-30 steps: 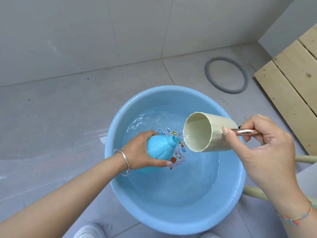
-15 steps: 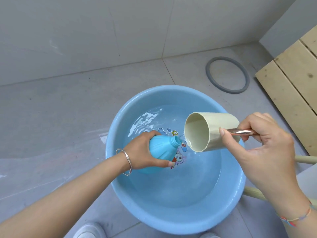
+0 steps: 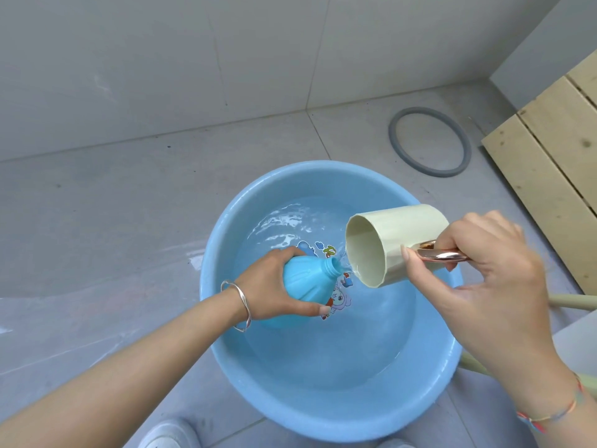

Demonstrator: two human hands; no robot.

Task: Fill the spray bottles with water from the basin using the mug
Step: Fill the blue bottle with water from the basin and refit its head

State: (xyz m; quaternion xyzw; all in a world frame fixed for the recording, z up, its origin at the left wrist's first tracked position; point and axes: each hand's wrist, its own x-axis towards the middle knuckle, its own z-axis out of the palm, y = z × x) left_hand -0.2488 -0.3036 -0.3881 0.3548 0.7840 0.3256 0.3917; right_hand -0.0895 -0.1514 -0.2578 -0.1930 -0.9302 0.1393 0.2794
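Water (image 3: 344, 255) spills in a thin stream from the lower lip of the mug (image 3: 400, 244), right at the open neck of the bottle (image 3: 305, 279). The right hand (image 3: 484, 279) holds the mug by its shiny copper-coloured handle (image 3: 442, 254), fingers curled round it and the thumb laid against the mug's side. The mug is tipped almost onto its side, mouth toward the left. The left hand (image 3: 274, 287) grips the blue bottle round its wide body, thumb below and fingers over the top. It tilts the bottle so the capless neck points up and right at the mug's rim. Neck and rim are just beside each other; whether they touch I cannot tell. Both are held above the basin (image 3: 323, 418), a round blue tub on the floor (image 3: 113, 237) with rippled water in it and cartoon pictures (image 3: 337, 299) on its bottom. A silver bangle (image 3: 240, 307) sits on the left wrist, a coloured braided band (image 3: 549, 415) on the right. Beyond the basin a grey ring (image 3: 396, 147) lies on the tiles, near pale wooden boards (image 3: 549, 150) at the right.
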